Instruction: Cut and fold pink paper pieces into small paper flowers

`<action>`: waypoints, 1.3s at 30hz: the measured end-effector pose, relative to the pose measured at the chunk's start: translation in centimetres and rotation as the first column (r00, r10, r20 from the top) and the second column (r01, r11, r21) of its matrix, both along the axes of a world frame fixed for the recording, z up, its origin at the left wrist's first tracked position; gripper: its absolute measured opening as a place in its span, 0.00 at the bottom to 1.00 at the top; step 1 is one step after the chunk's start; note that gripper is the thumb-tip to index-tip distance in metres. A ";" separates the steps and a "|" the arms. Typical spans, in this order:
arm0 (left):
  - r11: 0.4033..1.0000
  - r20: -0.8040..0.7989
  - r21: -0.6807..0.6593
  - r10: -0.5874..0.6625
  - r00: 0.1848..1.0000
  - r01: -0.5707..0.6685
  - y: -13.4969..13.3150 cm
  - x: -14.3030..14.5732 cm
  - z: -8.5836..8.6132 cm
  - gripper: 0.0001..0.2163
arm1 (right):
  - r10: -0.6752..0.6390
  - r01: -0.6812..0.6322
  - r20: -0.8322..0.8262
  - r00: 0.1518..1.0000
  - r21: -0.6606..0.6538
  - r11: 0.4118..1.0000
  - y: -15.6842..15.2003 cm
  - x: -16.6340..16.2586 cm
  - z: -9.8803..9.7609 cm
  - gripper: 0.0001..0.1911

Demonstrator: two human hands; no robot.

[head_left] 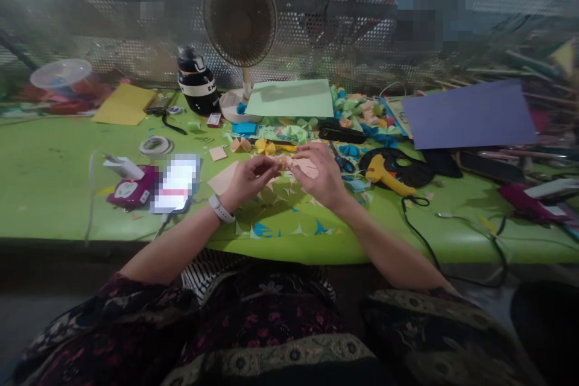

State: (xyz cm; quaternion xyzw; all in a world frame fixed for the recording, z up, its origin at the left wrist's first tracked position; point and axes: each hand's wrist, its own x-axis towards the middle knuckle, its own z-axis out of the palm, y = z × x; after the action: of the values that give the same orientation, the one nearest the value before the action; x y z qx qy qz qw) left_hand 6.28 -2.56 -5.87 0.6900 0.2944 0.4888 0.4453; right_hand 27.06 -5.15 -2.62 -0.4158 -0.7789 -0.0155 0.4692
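Both hands meet over the middle of the green table, fingertips close together. A small peach paper piece [283,162] is pinched between them; its exact shape is partly hidden by fingers. My left hand [248,180], with a white band at the wrist, grips it from the left. From the right, the thumb and fingers of my right hand [320,176] close on its other side. Peach paper sheets [224,178] lie beneath the hands. Just beyond sit a yellow folded paper flower [265,146] and a peach folded paper piece [240,144]. Paper scraps [262,230] are scattered nearer me.
A yellow glue gun [389,176] rests on the right, scissors [346,164] beside it. On the left are a lit phone [175,184], a purple power socket [131,188] and a tape roll [156,145]. A fan [240,15] and black bottle [197,84] stand behind.
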 end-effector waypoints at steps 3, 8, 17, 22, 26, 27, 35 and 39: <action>1.000 -0.008 0.025 0.012 1.000 -0.011 0.0 0.0 0.0 0.14 | 0.006 -0.005 0.019 1.000 -0.017 1.000 0.0 0.0 0.0 0.05; 0.996 -0.054 0.077 0.040 0.998 -0.036 0.1 -0.1 0.0 0.13 | 0.018 -0.018 0.033 0.999 -0.018 1.000 -0.1 0.1 0.1 0.03; 0.997 -0.069 0.077 0.031 0.997 -0.026 -0.1 -0.1 0.3 0.14 | 0.011 -0.010 0.039 0.999 -0.035 0.999 -0.2 0.0 0.1 0.05; 0.997 -0.070 0.075 0.037 0.997 -0.032 -0.3 -0.1 0.5 0.15 | 0.029 -0.027 0.044 0.999 -0.049 0.998 -0.4 0.0 0.3 0.09; 0.994 -0.137 0.109 0.015 0.990 0.000 -0.5 -0.2 1.0 0.15 | 0.033 -0.029 0.065 0.997 -0.071 0.997 -0.4 -0.1 0.2 0.09; 0.993 -0.153 0.117 0.008 0.988 0.010 -0.6 -0.2 1.1 0.15 | 0.033 -0.028 0.071 0.997 -0.069 0.997 -0.4 -0.1 0.1 0.09; 0.992 -0.187 0.123 -0.015 0.982 0.039 -1.0 -0.2 1.8 0.14 | 0.075 -0.071 0.119 0.990 -0.042 0.997 -0.7 0.1 0.2 0.12; 0.994 -0.165 0.102 -0.032 0.986 0.049 -1.0 -0.2 1.7 0.14 | 0.078 -0.076 0.111 0.991 -0.023 0.997 -0.8 0.4 0.5 0.14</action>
State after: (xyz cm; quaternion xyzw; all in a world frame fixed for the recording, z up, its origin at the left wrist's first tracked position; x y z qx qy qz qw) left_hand 6.09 -3.55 -4.21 0.7560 0.2894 0.4365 0.3926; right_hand 27.42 -5.92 -2.13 -0.3883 -0.8195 -0.0131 0.4213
